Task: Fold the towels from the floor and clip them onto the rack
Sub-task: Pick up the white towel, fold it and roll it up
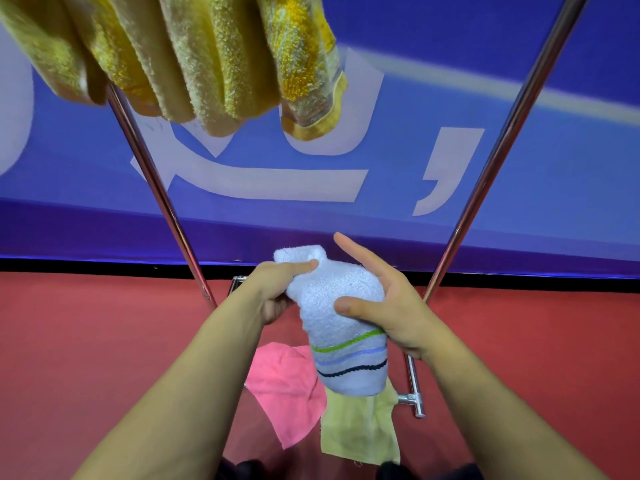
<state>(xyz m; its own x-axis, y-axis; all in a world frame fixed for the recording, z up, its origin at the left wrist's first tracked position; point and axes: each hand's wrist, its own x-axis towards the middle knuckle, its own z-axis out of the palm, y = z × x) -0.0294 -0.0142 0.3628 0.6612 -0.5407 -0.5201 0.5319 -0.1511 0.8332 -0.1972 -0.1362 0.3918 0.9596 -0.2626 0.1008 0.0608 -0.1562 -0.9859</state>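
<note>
1. White towel (341,317), with green, light-blue and dark stripes near its lower end, is held bunched up between both hands, just below frame centre, above the floor
2. Left hand (277,292) grips the towel's upper left side: fingers curled round it, thumb pressed across the top fold
3. Right hand (384,303) is on the towel's right side: thumb pressed on the front face, the other fingers straight and spread wide, pointing toward 11 o'clock
4. Pink towel (287,393) lies on the red floor (86,341) at 7 o'clock from the white towel; pale yellow towel (360,431) lies at 6 o'clock from it, touching the pink one
5. Rack (485,174): two chrome legs run out to 11 and 1 o'clock, foot bar and joint just right of the yellow towel
6. Yellow-brown towels (194,57) hang in folds at top left, at 11 o'clock from the hands
7. Blue banner (519,98) with white lettering behind the rack
</note>
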